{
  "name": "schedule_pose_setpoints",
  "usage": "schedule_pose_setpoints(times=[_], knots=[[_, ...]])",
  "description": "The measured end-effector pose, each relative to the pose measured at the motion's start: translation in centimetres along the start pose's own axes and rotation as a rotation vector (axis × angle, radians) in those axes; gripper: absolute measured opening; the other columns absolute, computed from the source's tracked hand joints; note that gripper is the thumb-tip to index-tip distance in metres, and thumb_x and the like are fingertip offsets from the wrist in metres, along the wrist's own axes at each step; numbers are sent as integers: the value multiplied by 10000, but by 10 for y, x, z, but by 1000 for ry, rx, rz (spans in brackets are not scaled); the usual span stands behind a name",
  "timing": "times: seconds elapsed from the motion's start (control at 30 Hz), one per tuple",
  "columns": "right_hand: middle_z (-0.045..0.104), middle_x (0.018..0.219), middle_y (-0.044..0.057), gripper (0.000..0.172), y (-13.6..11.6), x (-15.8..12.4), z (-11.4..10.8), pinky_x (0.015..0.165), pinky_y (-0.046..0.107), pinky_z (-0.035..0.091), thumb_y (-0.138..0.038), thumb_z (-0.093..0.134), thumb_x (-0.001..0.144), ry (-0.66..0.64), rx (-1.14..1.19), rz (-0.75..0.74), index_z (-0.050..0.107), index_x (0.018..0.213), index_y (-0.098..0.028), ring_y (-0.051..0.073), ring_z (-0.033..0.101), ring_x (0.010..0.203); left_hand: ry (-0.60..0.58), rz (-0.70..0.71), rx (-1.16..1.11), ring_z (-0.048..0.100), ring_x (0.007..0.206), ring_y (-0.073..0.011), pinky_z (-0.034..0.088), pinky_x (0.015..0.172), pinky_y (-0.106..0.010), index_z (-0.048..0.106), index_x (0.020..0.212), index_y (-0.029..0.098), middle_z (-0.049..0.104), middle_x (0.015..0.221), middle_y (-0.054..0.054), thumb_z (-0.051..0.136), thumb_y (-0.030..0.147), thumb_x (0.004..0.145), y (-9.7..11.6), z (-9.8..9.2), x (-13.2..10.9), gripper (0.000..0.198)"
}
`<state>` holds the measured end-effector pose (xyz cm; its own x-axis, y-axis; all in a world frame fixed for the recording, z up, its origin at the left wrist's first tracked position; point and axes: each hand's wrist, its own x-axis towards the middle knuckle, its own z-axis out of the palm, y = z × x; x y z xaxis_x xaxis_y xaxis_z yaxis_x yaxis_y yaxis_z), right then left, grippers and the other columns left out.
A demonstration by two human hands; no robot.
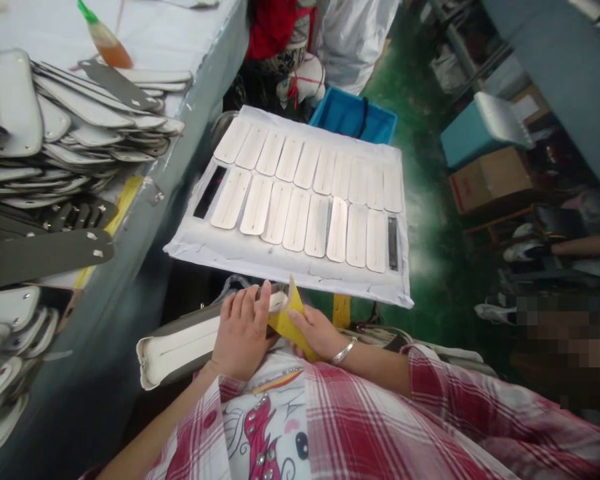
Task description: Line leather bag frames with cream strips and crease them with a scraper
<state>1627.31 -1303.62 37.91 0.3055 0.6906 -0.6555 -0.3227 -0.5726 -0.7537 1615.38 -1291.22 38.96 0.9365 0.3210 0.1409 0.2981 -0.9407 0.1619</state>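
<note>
Grey-edged tabletop (145, 33) at the left carries stacked white strips (80, 120). White board (280, 261) ahead holds two rows of similar strips. Across the lap lies a long white strip (180, 347). The left hand (243, 330) grips its end, fingers curled over it. The right hand (317, 332) pinches a yellow card (286, 321) against that end.

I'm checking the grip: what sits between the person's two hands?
In the head view, a yellow sheet stands between the left hand and the right hand, at the end of the white strip.
</note>
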Motion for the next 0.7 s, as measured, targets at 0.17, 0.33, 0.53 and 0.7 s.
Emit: schedule_pose_setpoints(times=[0.17, 0.33, 0.53, 0.7], knots=[[574, 544, 2, 339, -2, -25, -16, 360, 236, 407, -513, 411, 832, -24, 76, -35, 436, 832, -175, 133, 524, 386, 9, 3, 57, 396, 1182, -328, 254, 1019, -480, 228, 1387, 74, 442, 1292, -205, 648, 498, 673, 6, -4, -10, 930], [513, 640, -30, 333, -6, -34, -18, 475, 220, 432, -427, 620, 691, 188, 520, -401, 509, 862, -163, 68, 474, 484, 15, 46, 146, 337, 1237, -353, 149, 1051, -523, 298, 1364, 75, 385, 1346, -229, 644, 548, 652, 6, -9, -20, 922], [465, 641, -47, 385, -33, 2, 13, 437, 235, 430, -455, 633, 652, 398, 679, -637, 469, 864, -178, 62, 451, 455, 63, 86, 169, 383, 1209, -363, 224, 1011, -523, 315, 1368, 209, 381, 1348, -223, 659, 545, 646, 4, -8, -25, 867], [394, 566, -80, 393, -39, 27, 20, 373, 201, 340, -544, 489, 741, 470, 527, -702, 395, 922, -208, 42, 322, 374, 101, 120, 149, 345, 1239, -353, 220, 1026, -503, 374, 1337, 145, 377, 1355, -224, 573, 539, 733, 0, -4, -29, 749]])
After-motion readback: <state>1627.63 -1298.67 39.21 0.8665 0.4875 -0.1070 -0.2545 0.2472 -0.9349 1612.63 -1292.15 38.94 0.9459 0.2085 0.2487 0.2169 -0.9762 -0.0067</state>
